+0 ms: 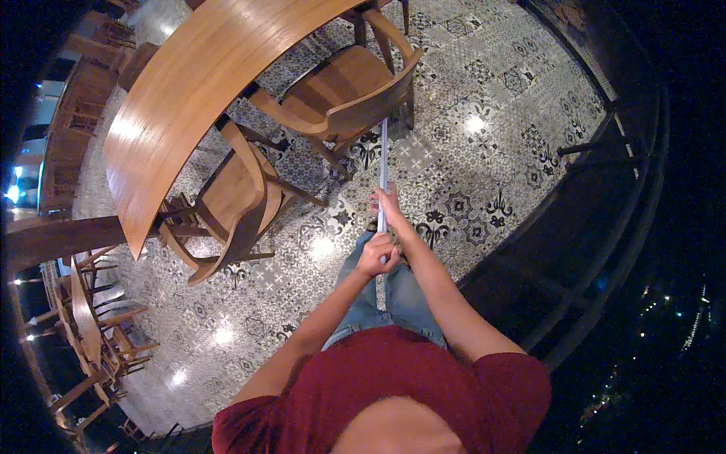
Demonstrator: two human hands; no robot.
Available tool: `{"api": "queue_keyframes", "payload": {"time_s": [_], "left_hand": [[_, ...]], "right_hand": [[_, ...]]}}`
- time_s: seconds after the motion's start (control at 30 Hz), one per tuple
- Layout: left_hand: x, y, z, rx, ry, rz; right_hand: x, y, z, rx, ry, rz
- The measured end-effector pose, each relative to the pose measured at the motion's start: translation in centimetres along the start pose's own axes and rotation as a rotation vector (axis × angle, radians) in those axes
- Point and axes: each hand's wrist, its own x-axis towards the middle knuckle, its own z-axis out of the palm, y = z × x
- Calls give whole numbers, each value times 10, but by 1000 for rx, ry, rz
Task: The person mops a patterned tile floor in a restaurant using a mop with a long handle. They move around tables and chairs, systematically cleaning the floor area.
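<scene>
A long pale pole (384, 156) runs away from my body over the patterned floor tiles. Its far end passes out of sight behind a wooden armchair (340, 85), so what it carries there is hidden. Close to my waist, my left hand (377, 255) is wrapped in a fist around the pole's near end. Farther along the shaft, my right hand (389, 204) holds it with a looser grip, the fingers partly around it.
A curved wooden table (227, 74) fills the upper left, with another wooden armchair (238, 204) tucked against it. More wooden furniture (85, 312) stands at the far left. Along the right runs a dark railing (629, 227), with night lights beyond. Patterned tile floor (476, 164) lies between.
</scene>
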Motion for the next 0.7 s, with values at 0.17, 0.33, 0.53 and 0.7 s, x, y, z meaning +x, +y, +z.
{"api": "queue_keyframes", "payload": {"time_s": [0.17, 0.33, 0.53, 0.7], "left_hand": [[18, -26, 39, 76, -177, -46], [-7, -37, 29, 116, -136, -319], [-86, -69, -24, 203, -48, -791], [-78, -60, -9, 52, -194, -817]], "right_hand": [[72, -2, -57, -709, 70, -80], [38, 57, -173, -1020, 70, -570], [-137, 80, -300, -1217, -12, -427], [-150, 18, -244, -1176, -24, -12]]}}
